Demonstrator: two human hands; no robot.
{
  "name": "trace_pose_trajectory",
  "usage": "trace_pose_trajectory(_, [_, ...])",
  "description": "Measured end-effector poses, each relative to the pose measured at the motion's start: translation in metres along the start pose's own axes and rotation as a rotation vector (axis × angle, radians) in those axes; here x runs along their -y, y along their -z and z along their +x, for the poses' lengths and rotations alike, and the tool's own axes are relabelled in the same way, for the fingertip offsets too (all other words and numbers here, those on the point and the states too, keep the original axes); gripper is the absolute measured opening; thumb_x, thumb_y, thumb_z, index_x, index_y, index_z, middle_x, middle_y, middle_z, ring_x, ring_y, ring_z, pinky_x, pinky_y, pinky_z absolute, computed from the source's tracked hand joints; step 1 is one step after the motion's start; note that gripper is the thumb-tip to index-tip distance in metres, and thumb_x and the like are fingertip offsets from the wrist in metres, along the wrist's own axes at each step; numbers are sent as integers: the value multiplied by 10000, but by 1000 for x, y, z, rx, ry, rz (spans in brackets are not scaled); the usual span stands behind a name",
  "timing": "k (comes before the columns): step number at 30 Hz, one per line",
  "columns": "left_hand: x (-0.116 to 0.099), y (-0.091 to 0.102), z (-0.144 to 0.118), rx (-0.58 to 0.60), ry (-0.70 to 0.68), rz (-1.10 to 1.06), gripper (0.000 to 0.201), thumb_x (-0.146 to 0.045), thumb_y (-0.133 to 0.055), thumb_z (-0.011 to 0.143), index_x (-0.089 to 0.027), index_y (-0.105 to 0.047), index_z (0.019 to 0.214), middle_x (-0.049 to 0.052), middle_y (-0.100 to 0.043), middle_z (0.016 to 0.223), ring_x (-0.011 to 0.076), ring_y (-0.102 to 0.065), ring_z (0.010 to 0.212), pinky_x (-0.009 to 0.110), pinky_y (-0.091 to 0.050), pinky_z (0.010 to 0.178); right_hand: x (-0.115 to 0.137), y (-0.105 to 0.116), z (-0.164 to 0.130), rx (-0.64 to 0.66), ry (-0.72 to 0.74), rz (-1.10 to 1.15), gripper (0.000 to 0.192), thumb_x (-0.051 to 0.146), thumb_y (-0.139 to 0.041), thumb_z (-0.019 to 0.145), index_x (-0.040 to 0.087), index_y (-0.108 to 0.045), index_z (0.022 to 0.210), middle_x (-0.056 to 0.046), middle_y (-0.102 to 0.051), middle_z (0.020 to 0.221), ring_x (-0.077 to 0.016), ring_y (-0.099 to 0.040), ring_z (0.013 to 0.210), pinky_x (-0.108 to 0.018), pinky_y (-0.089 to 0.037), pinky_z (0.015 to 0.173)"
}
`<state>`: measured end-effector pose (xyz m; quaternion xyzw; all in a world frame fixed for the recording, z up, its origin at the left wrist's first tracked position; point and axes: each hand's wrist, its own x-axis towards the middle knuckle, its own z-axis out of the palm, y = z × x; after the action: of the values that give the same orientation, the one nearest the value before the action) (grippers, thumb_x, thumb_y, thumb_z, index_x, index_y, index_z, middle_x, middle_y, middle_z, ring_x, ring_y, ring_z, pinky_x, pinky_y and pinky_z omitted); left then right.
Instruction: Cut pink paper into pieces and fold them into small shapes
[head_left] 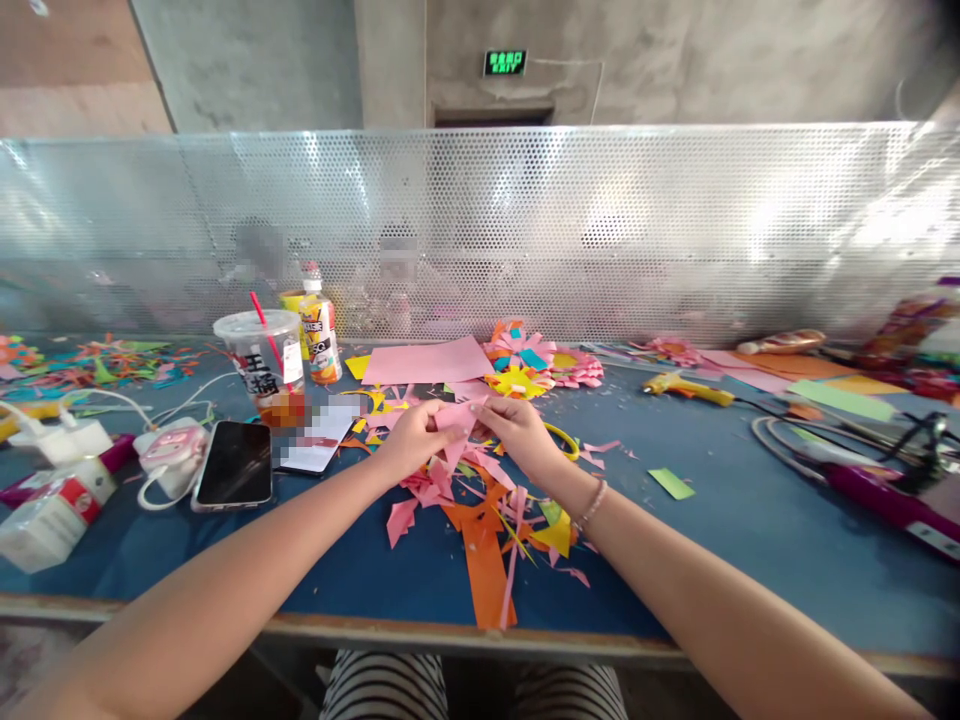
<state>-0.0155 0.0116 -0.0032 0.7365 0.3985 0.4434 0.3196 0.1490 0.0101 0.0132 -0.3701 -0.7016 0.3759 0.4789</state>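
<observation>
A small, flat piece of light pink paper [454, 420] with straight edges sits at the centre of the frame, raised above the blue desk [360, 575]. It is tilted, its face toward the camera and one corner pointing down. The left hand [415, 442] pinches its left side, the right hand [517, 430] its upper right corner; fingers hide those edges.

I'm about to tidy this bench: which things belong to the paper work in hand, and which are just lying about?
Likely belongs to it:
small pink paper piece in the left hand and right hand
rectangular pink paper sheet
round multicoloured paper flowers
yellow corded glue gun (unheld)

Seemingly just lying about:
rectangular black-screened phone
printed clear plastic cup
labelled plastic drink bottle
</observation>
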Motion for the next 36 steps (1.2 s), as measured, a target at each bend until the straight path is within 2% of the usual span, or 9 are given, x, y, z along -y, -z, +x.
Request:
trace_pose_trajectory(3, [0, -2, -1, 51, 23, -75, 244, -294, -601, 661, -157, -508, 839, -23, -510, 650, 114, -505, 571, 208, -382, 496, 0, -1, 0, -26, -4, -24, 281, 343, -503, 768, 147, -519, 568, 10, -520, 527, -89, -492, 506, -216, -404, 512])
trace_pose_trajectory(9, [-3, -1, -2, 3, -3, -78, 188, -247, -579, 677, -160, -491, 819, -21, -514, 659, 112, -517, 582, 212, -404, 516, -1, -5, -2, 26, -40, -75, 292, 377, -569, 719, 157, -479, 551, 27, -505, 513, -86, -483, 491, -216, -393, 496])
trace_pose_trajectory(16, [-2, -3, 0, 10, 7, -141, 210, -210, -590, 662, -154, -490, 837, -6, -545, 701, 117, -543, 618, 224, -427, 545, -5, -7, -1, 1, -64, 36, 307, 421, -589, 689, 161, -501, 552, 16, -532, 507, -92, -490, 481, -224, -412, 494])
trace_pose_trajectory(22, [-6, -3, 0, -18, 110, -269, 305, -161, -626, 617, -167, -438, 856, 0, -591, 695, 134, -585, 630, 255, -452, 585, -9, -6, -1, -48, -140, 169, 321, 428, -578, 694, 136, -554, 562, -17, -559, 523, -94, -505, 474, -218, -396, 476])
trace_pose_trajectory(27, [-8, -7, -1, -39, 195, -403, 320, -152, -614, 633, -164, -442, 903, 23, -613, 728, 142, -603, 655, 276, -470, 611, -8, -7, 1, -80, -132, 155, 285, 393, -600, 670, 138, -548, 555, -6, -552, 515, -93, -506, 482, -221, -406, 490])
trace_pose_trajectory(30, [-11, -9, -1, -95, 248, -490, 302, -132, -591, 649, -160, -433, 905, 21, -607, 730, 118, -597, 597, 266, -475, 593, -7, -8, 2, -107, -123, 134, 271, 364, -618, 651, 139, -520, 537, 4, -538, 506, -83, -489, 476, -214, -399, 478])
trace_pose_trajectory(32, [-12, -8, -1, -154, 265, -469, 304, -122, -581, 656, -167, -405, 900, -16, -580, 665, 98, -576, 517, 254, -471, 558, -7, -9, 3, -114, -140, 151, 238, 338, -641, 628, 137, -531, 569, 9, -542, 517, -81, -490, 481, -212, -403, 482])
trace_pose_trajectory(36, [-11, -4, 1, -218, 192, -386, 272, -144, -559, 685, -179, -388, 894, -61, -524, 600, 88, -559, 478, 236, -464, 523, -7, -10, 2, -63, -195, 223, 199, 275, -669, 601, 130, -582, 706, 12, -573, 580, -71, -502, 498, -201, -410, 494])
